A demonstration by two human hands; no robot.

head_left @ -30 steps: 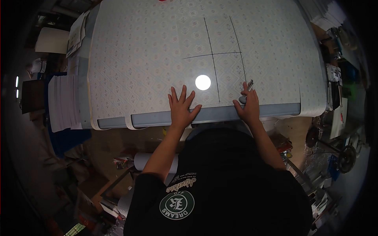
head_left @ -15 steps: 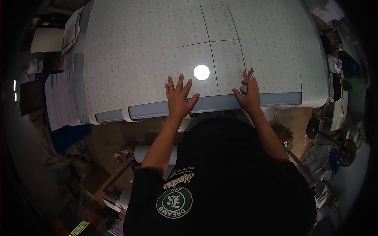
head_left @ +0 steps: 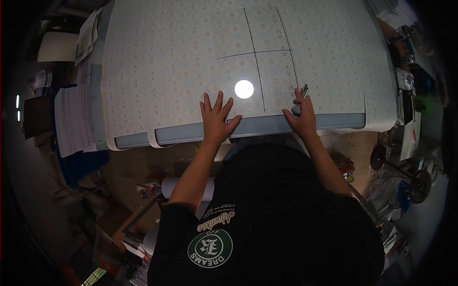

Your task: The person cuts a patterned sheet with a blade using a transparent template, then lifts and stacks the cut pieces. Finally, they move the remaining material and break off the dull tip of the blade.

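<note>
A pale patterned sheet covers the table, with dark straight lines crossing on its far middle part. My left hand lies flat at the near edge of the sheet with fingers spread, holding nothing. To the right, my right hand rests at the same edge, its fingers curled around a grey-handled utility knife. The knife's metal tip points away from me, near the lower end of the right-hand line. Part of its handle is hidden by my fingers. A round bright spot of light falls on the sheet between my hands.
A grey strip runs along the table's near edge. Stacked white sheets stand at the left. Below the table lies a white roll. A metal stand with round discs is at the right.
Both hands keep their places and poses. The view has shifted very slightly, so the sheet and its lines sit a little lower.
</note>
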